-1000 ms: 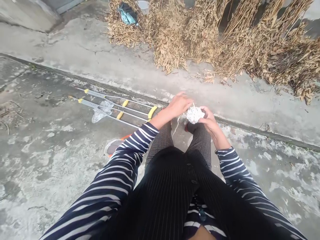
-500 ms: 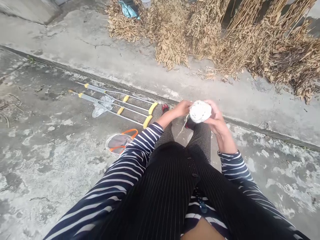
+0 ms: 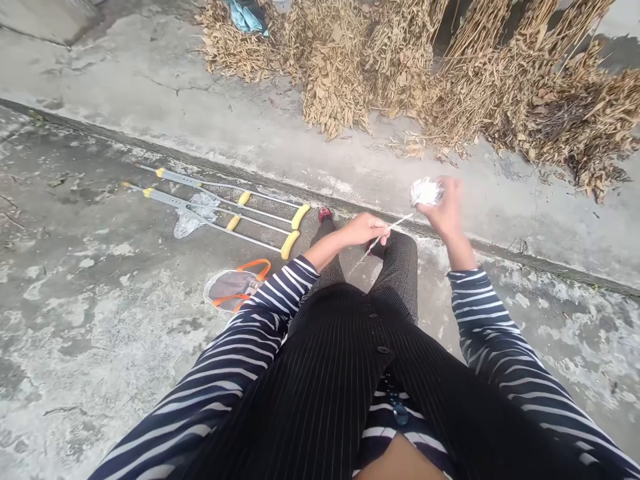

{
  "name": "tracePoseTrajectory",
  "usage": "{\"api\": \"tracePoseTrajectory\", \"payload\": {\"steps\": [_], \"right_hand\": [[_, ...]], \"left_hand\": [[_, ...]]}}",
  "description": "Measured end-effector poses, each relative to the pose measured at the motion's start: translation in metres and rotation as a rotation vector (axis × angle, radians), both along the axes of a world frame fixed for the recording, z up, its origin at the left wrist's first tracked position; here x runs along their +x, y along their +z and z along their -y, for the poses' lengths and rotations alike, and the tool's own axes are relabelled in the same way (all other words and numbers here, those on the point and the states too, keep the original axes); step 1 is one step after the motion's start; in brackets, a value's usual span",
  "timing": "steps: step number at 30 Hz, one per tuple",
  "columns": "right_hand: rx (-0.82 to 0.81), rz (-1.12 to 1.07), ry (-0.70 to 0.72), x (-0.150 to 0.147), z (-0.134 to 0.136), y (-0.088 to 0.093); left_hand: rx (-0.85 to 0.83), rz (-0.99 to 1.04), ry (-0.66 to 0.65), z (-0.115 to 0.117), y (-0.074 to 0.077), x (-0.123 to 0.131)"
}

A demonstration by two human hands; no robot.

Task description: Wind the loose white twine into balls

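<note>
Left hand [image 3: 365, 230]: narrow pinch on a white twine strand [image 3: 384, 233], above the knees, centre of frame.
Right hand [image 3: 449, 210]: raised, curled around a white twine ball [image 3: 427, 192], right of centre.
Nearby: two aluminium crutches [image 3: 215, 213] with yellow grips on the concrete floor [image 3: 90, 320], left; dried bean stalks [image 3: 340, 73], along the top.

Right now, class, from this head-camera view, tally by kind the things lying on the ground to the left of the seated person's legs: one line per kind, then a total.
Crutches: 2
Clear plastic bags: 1
Grey items with orange straps: 1
Total: 4
</note>
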State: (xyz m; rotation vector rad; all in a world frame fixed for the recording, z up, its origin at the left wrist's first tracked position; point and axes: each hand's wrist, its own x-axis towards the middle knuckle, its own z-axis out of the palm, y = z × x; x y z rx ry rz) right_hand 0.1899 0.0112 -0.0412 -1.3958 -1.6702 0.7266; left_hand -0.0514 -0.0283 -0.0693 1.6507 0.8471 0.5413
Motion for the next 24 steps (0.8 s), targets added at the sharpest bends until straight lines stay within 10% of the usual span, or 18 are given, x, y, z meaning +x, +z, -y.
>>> {"api": "tracePoseTrajectory", "payload": {"steps": [6,13,20,24], "right_hand": [[-0.339,-0.148,0.141,-0.028,0.03,-0.033],[-0.522,-0.785,0.26,-0.018,0.022,0.007],[-0.155,-0.805,0.266,-0.004,0.01,0.072],[0.025,-0.68,0.059,0.006,-0.014,0.062]], "left_hand": [[0.261,-0.236,0.077,-0.049,0.052,0.003],[0.612,-0.258,0.116,-0.084,0.081,0.022],[0.348,-0.079,0.227,-0.087,0.042,0.029],[0.099,-0.093,0.16,-0.045,0.012,0.03]]}}
